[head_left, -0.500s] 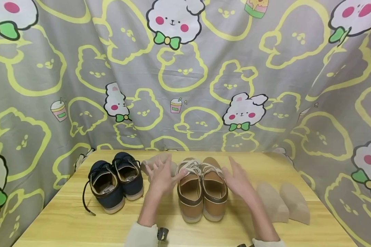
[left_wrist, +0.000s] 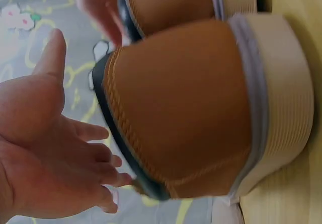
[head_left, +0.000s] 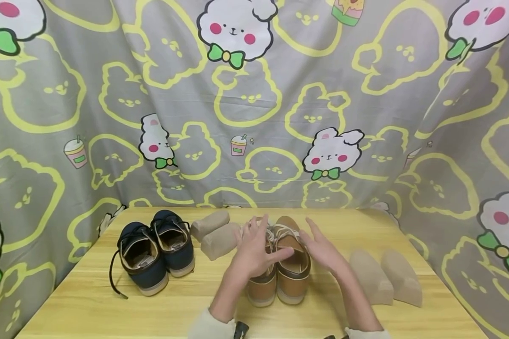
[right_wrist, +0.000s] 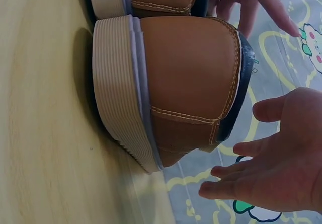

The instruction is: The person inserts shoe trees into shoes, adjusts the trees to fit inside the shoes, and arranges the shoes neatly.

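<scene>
A pair of brown lace-up shoes stands side by side on the table, toes pointing away, with pale laces. My left hand hovers above the left brown shoe, fingers spread, hiding much of its upper. In the left wrist view its palm is beside the heel of that shoe, gripping nothing. Just right of the right brown shoe, my right hand has its fingers extended near the laces; whether it touches them I cannot tell. The right wrist view shows that hand holding nothing.
Navy lace-up shoes stand on the left, one lace trailing on the wooden table. Two beige shoe inserts lie between the pairs; two more inserts lie at the right. A patterned curtain hangs behind.
My left hand has moved right, from beside the left brown shoe to over it, uncovering the beige inserts. The right hand has shifted slightly left; the shoes stay in place.
</scene>
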`<state>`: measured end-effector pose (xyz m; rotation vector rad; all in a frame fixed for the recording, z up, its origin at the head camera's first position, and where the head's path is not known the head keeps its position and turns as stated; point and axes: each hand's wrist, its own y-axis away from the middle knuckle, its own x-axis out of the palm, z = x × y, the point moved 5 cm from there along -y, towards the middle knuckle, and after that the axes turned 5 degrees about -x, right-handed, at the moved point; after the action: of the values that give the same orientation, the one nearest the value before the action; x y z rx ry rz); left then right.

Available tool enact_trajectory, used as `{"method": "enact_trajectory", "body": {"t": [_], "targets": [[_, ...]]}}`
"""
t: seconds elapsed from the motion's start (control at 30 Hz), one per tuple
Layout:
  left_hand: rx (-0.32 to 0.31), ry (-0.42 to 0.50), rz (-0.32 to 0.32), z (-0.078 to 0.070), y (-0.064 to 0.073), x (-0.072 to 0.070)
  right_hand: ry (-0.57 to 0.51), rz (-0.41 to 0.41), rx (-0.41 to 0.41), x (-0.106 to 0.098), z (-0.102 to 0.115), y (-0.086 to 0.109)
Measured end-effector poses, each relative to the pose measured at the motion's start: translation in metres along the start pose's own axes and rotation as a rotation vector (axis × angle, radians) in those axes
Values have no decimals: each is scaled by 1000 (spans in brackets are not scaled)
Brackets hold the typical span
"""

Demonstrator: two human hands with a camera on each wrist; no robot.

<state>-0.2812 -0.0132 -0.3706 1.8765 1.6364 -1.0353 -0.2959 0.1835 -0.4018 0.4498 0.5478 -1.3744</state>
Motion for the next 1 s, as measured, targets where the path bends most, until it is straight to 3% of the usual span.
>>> {"method": "enact_trajectory", "body": {"t": [0.37,0.87,1.0], "targets": [[33,-69,63,-16,5,23,-66,-9,-22,-6,1,1],[57,-93,57,-25,6,26,-24,-81,3,-25,-4,10],[60,-57,59,-28,6,24,28,-101,19,-36,-8,10]]}}
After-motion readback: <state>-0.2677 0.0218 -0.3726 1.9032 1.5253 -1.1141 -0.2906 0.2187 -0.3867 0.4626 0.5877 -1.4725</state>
